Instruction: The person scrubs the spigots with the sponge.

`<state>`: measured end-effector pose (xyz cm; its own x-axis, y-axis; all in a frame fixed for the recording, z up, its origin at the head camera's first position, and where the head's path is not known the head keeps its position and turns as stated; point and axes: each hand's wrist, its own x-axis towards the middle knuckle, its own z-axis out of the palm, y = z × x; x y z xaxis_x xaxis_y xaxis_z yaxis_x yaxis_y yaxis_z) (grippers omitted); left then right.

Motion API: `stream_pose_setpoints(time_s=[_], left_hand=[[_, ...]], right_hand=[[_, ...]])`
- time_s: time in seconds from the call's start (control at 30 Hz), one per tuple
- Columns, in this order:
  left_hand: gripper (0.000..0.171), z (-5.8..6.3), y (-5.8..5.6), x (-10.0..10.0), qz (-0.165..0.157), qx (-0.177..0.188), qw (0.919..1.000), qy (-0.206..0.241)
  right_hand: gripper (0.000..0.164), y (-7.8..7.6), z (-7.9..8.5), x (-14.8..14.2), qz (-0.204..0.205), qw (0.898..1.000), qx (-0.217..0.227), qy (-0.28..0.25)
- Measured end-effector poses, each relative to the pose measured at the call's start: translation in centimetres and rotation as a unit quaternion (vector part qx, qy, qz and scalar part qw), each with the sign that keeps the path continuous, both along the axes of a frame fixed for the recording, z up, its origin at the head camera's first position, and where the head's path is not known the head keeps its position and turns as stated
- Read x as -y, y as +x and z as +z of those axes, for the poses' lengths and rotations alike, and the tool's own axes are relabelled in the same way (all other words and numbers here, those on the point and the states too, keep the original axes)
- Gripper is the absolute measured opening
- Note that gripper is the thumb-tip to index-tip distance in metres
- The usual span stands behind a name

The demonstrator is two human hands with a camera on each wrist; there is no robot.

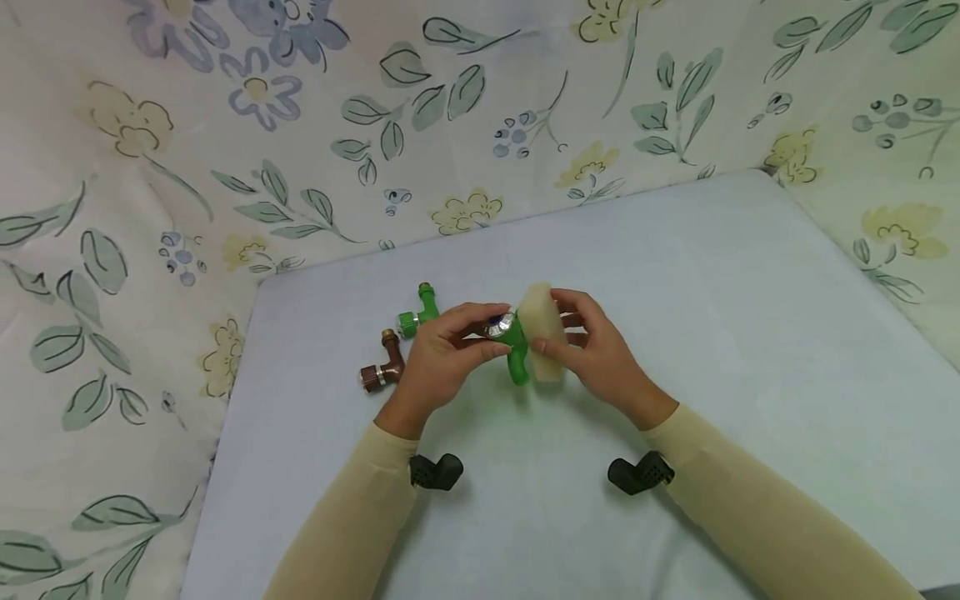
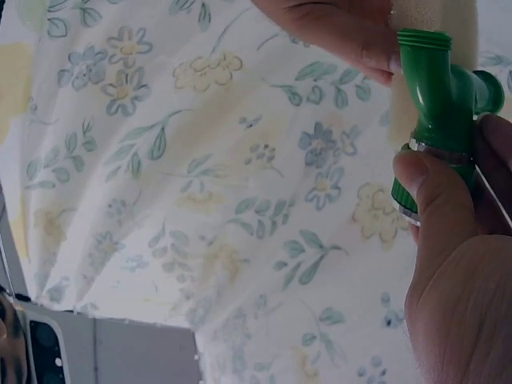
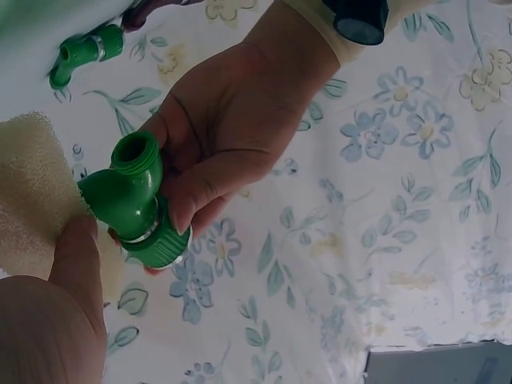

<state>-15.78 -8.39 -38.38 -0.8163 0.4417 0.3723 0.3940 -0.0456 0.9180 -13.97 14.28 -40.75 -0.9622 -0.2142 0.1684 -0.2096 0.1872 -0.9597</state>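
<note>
In the head view my left hand (image 1: 438, 354) holds a green plastic tap (image 1: 517, 346), thumb and fingers pinching it around its ribbed knob. Its curved spout points down toward the front of the table. The threaded spout mouth shows in the left wrist view, on the tap (image 2: 440, 104). My right hand (image 1: 603, 354) grips a thick cream sponge (image 1: 542, 321) between thumb and fingers. The sponge stands upright against the tap's right side. In the right wrist view the sponge (image 3: 32, 184) meets the tap's other end, which it partly hides.
On the white table (image 1: 712, 292), left of my hands, lie a second green tap (image 1: 428, 305) and a brown tap (image 1: 392, 364) with a brass-coloured threaded end. My left hand partly covers both. A flowered cloth (image 1: 465, 100) hangs behind the table and at its sides.
</note>
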Motion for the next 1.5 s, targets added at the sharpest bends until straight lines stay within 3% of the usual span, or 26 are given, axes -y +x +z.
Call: stream_pose_setpoints(time_s=[0.37,0.77,1.07,1.5], left_hand=[[0.042,-0.1,-0.2,0.1,0.026,0.009,0.9996,-0.002],[0.041,-0.1,-0.6,0.4,0.097,0.01,0.9944,-0.041],[0.04,-0.4,-0.5,0.2,0.088,0.014,0.9954,-0.034],[0.042,0.5,0.4,-0.1,0.024,-0.005,0.9997,-0.004]], right_hand=[[0.06,0.6,-0.1,0.4,0.052,0.998,-0.028,-0.021],[0.063,1.4,0.4,1.3,0.098,0.993,-0.052,-0.038],[0.063,1.4,0.5,1.3,0.089,0.994,-0.052,-0.026],[0.062,0.6,0.9,0.4,0.052,0.998,-0.038,-0.021]])
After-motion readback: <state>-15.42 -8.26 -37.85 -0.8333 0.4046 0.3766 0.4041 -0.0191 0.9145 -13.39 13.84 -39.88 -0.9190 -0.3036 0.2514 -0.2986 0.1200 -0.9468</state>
